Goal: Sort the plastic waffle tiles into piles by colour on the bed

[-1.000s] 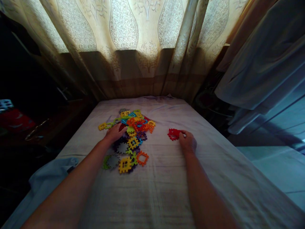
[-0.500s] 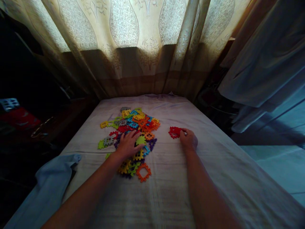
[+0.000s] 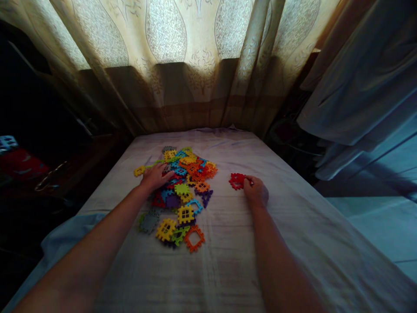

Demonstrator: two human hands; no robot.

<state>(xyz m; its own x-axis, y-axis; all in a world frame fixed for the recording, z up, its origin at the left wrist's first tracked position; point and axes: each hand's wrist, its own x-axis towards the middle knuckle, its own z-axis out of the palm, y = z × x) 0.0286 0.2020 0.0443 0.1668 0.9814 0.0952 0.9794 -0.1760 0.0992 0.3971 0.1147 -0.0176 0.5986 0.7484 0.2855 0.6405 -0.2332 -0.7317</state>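
My left hand [image 3: 155, 177] lies on the left side of a heap of colourful plastic interlocking tiles, its fingers spread over the pieces. Under its fingers the tiles are partly hidden. My right hand [image 3: 256, 190] pinches a red interlocking tile [image 3: 236, 181] at its right edge, to the right of the heap. Nearer to me lie a yellow window tile [image 3: 185, 214], an orange tile with a square hole [image 3: 194, 238] and a grey tile [image 3: 150, 221]. A purple triangular tile [image 3: 206, 198] sits at the heap's right edge.
The pieces rest on a pale sheet [image 3: 228, 261]. Light blue cloth [image 3: 61, 237] lies at the left edge. A patterned curtain [image 3: 202, 95] hangs at the far end, and pale garments [image 3: 352, 95] hang on the right. Dark furniture stands on the left.
My left hand has moved away from me and to the left across the heap, and some tiles under it have shifted, the grey one towards me. My right hand stays with the red tile.
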